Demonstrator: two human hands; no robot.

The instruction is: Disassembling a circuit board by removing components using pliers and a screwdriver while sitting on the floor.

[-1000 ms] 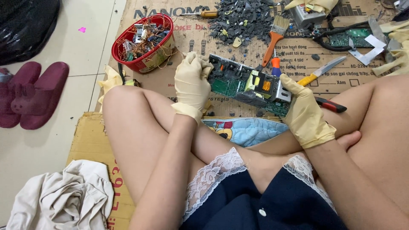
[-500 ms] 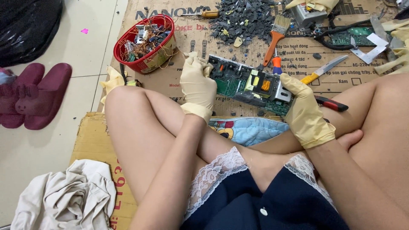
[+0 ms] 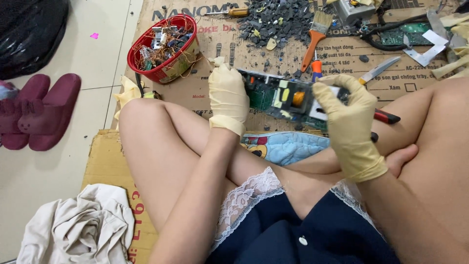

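Note:
I sit cross-legged on cardboard, both hands in yellowish rubber gloves. My left hand point(image 3: 227, 98) grips the left end of a green circuit board point(image 3: 283, 98) with yellow and orange parts on it. My right hand point(image 3: 348, 124) closes over the board's right end and lifts it off the cardboard. Red-handled pliers point(image 3: 388, 117) stick out from under my right hand; I cannot tell whether the hand holds them.
A red basket point(image 3: 163, 49) of wire and metal scraps stands at the back left. Behind the board lie a pile of dark chips point(image 3: 281, 19), an orange-handled brush point(image 3: 315, 36), a screwdriver point(image 3: 234, 12), a knife point(image 3: 378, 71). Maroon slippers point(image 3: 39, 110) and a crumpled cloth point(image 3: 78, 225) lie left.
My right hand has come up and over the board's right end, and the board is tilted higher than before. My left hand has kept its grip at the left end.

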